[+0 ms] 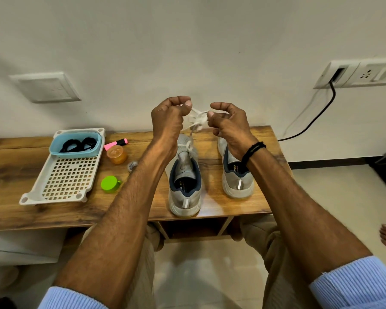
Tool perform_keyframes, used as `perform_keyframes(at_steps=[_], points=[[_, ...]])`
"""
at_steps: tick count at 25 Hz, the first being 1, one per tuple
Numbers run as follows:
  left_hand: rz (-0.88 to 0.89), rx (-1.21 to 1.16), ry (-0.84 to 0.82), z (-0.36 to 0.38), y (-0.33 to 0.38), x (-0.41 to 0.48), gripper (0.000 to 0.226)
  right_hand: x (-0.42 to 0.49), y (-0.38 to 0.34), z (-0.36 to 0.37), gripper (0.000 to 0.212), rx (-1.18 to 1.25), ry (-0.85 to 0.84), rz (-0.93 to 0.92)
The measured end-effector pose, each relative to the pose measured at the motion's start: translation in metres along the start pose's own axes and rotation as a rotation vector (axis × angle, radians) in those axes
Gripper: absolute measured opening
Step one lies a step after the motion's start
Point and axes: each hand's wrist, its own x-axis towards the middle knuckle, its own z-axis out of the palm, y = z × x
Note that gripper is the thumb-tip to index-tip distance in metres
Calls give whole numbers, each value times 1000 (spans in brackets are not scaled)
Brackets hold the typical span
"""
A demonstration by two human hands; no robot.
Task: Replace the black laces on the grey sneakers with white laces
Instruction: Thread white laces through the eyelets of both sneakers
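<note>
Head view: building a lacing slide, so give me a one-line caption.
Left hand and right hand pinch a white lace above the nearer grey sneaker; black laces lie in a blue tub.

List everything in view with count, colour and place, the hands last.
Wooden table: one, brown, against the wall.
White perforated plastic tray: one, white, table's left part.
Light blue plastic tub: one, blue, on the tray's far end.
Black laces: coiled bundle, black, inside the tub.
Pink highlighter pen: one, pink, right of the tub.
Orange translucent jar: one, orange, beside the highlighter.
Green round cap: one, green, right of the tray.
Grey mesh sneakers: two, grey with navy collars, heels toward the camera.
White shoelace: one, white, raised above the sneaker nearer the tray.
Left hand: one, pinches the shoelace.
Right hand: one, pinches the shoelace.
</note>
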Motion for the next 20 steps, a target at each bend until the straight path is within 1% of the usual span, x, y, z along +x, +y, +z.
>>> perform_keyframes(at_steps=[2, 5, 7, 9, 11, 13, 15, 16, 18, 19, 20], points=[[25, 15, 44, -3, 1, 2, 19, 3, -1, -2, 21, 77, 34, 32], [31, -5, 37, -7, 3, 3, 34, 5, -3, -3, 21, 212, 100, 75], [49, -23, 53, -10, 5, 3, 48, 7, -4, -3, 18, 210, 204, 52], [84, -14, 69, -12, 7, 2, 59, 7, -3, -4, 16, 157, 272, 24], [139, 75, 51, -13, 4, 2, 59, 7, 0, -6, 19, 83, 272, 2], [168, 177, 54, -14, -1, 2, 48, 6, 1, -6, 20, 55, 251, -3], [156, 401, 92, -16, -5, 3, 38, 6, 0, -4, 17, 56, 240, -17], [143, 598, 98, -16, -8, 4, 37, 5, -1, -4, 15, 59, 221, -33], [145, 1059, 71, -15, -11, 2, 45, 3, -4, -3, 15, 79, 134, -61], [157, 1185, 20, -13, -12, -1, 52, 2, -4, -3, 16, 108, 75, -68], [170, 1193, -56, -10, -13, -2, 56, 1, -6, -3, 17, 159, 16, -70]])
